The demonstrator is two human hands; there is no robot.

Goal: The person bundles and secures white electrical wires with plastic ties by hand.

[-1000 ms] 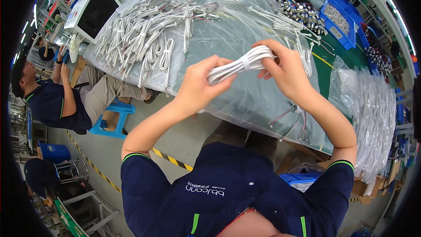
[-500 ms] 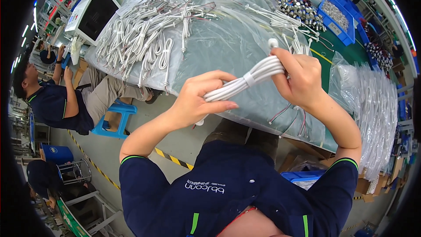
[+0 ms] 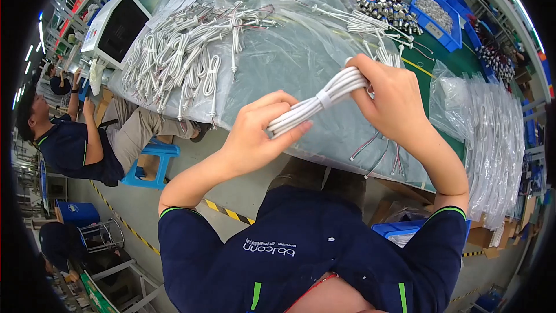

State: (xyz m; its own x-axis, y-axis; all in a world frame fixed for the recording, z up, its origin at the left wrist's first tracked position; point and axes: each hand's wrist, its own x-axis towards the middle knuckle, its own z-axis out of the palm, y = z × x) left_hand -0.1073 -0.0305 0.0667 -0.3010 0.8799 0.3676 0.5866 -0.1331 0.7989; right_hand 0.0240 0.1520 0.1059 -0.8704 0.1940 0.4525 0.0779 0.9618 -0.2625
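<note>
A coiled bundle of white cable [image 3: 317, 103], bound at its middle by a white tie, is held up in front of me. My left hand [image 3: 255, 136] grips its lower left end with fingers wrapped over it. My right hand [image 3: 389, 99] pinches the upper right end. Below them lies the table covered in clear plastic sheet [image 3: 295, 58].
A heap of bundled white cables [image 3: 185, 52] lies on the plastic at the left. Loose cables with coloured wire ends [image 3: 382, 156] hang off the table edge. Blue bins [image 3: 431, 8] stand at the back right, bagged cables [image 3: 492, 139] at the right. A seated person [image 3: 75, 139] is at the left by a monitor [image 3: 113, 26].
Both hands have shifted right and slightly down with the bundle, which now tilts up toward the right; my right hand has moved onto its upper end.
</note>
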